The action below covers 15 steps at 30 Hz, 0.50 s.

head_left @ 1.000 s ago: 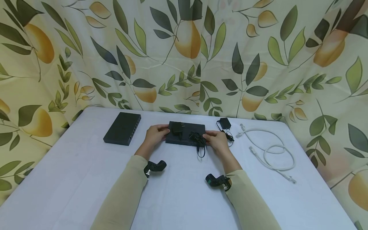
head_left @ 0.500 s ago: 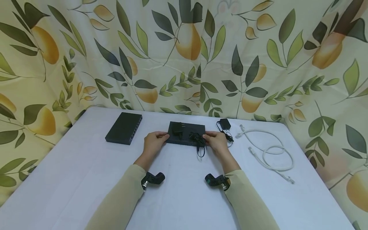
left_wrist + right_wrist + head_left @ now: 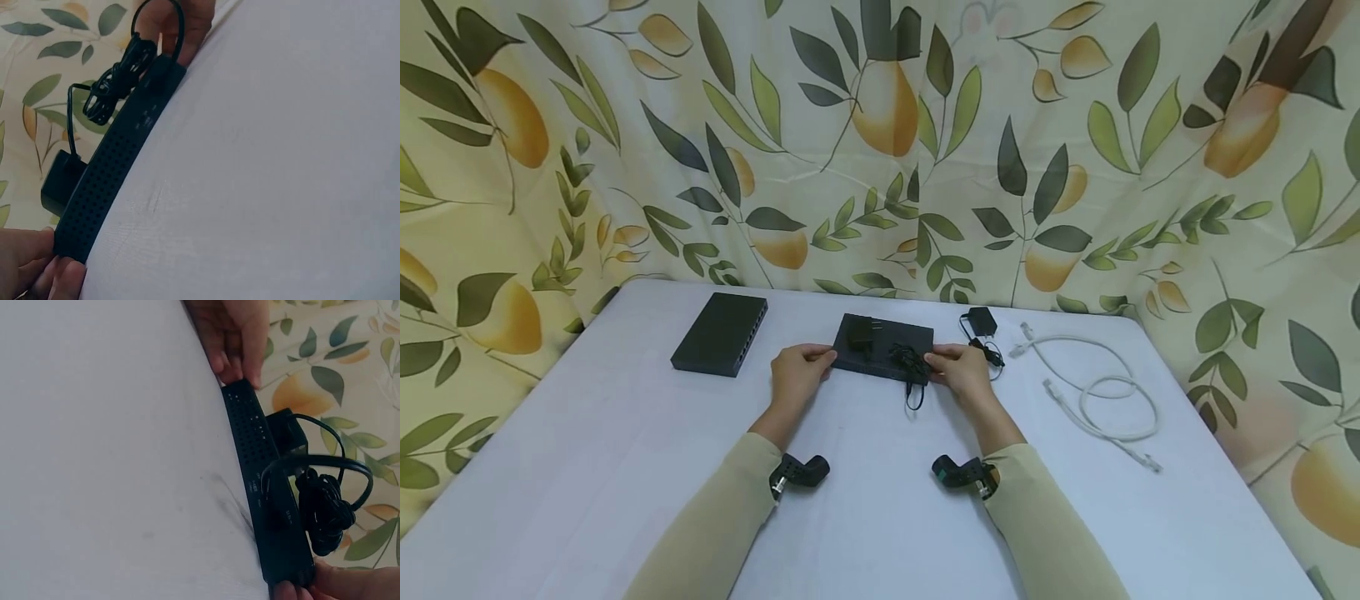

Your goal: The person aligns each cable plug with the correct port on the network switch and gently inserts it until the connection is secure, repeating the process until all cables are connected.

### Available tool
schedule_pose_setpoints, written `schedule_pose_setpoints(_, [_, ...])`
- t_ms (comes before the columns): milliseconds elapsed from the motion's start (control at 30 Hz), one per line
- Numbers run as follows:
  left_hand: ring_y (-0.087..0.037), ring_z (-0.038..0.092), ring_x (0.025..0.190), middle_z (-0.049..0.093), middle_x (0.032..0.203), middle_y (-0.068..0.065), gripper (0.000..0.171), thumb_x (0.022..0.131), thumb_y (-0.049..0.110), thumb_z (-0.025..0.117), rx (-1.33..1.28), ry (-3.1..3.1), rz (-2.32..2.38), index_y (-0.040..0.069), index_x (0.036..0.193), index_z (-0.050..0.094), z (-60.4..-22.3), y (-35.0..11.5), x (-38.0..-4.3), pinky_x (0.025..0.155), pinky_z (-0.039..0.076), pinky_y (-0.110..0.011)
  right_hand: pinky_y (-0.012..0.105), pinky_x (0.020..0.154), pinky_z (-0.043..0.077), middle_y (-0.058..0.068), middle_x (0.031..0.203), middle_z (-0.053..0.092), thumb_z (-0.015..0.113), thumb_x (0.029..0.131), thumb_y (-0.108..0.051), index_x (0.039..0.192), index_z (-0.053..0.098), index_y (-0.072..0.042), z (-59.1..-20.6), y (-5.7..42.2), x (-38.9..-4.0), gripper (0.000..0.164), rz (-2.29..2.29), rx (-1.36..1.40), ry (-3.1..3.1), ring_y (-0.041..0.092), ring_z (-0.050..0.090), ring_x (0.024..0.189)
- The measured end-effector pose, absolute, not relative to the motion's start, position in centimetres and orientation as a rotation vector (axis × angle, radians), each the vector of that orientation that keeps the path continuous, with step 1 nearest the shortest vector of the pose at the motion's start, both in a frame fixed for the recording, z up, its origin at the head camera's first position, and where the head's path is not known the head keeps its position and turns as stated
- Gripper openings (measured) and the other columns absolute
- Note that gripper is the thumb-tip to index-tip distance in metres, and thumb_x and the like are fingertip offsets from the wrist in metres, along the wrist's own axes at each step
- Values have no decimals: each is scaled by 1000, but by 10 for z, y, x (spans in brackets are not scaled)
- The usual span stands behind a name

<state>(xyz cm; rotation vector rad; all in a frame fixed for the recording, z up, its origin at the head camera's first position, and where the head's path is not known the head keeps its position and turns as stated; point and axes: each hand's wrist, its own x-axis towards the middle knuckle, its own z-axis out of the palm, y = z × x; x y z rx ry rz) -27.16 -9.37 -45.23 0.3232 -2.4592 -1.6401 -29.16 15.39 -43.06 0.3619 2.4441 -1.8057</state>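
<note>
My left hand (image 3: 793, 379) pinches the left end of a flat black network switch (image 3: 883, 352), thumb on top and fingers under the edge. At the opposite end my right hand (image 3: 964, 371) grips it the same way, with fingers (image 3: 350, 581) curled at the corner. A black power adapter (image 3: 860, 335) sits on the switch's upper face, its prongs pointing right. Beside it rests a bundled black cord (image 3: 910, 360). In the right wrist view the cord loops round to the switch's near side, which has vent holes and small markings. The switch lies close over the white table.
Another black switch (image 3: 721, 333) with a row of ports lies at the left. To the right are a second power adapter (image 3: 981, 321) with its cord and white network cables (image 3: 1097, 408). A patterned curtain (image 3: 880, 167) hangs behind the white table (image 3: 865, 517).
My left hand has slid along the switch's left end toward its near corner. The switch has turned slightly, its right end coming a little nearer. My right hand keeps its grip.
</note>
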Motion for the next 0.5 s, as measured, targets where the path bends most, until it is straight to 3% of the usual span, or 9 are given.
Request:
schedule_pose_setpoints(333, [-11, 67, 69, 74, 88, -9, 16, 90, 19, 73, 315, -2462, -1580, 7, 100, 78, -448, -93, -281, 63, 56, -19, 23, 65, 60, 19, 99, 72, 71, 88, -1, 117, 63, 9, -432, 152, -269, 31, -1888, 338, 2441, 8, 66, 67])
schedule_pose_setpoints(500, [-11, 66, 69, 74, 90, -10, 16, 90, 19, 73, 336, -2440, -1608, 7, 100, 78, -449, -90, -286, 63, 55, -18, 24, 63, 60, 15, 92, 72, 73, 86, 0, 116, 60, 10, -434, 151, -261, 33, -1936, 349, 2408, 8, 67, 64])
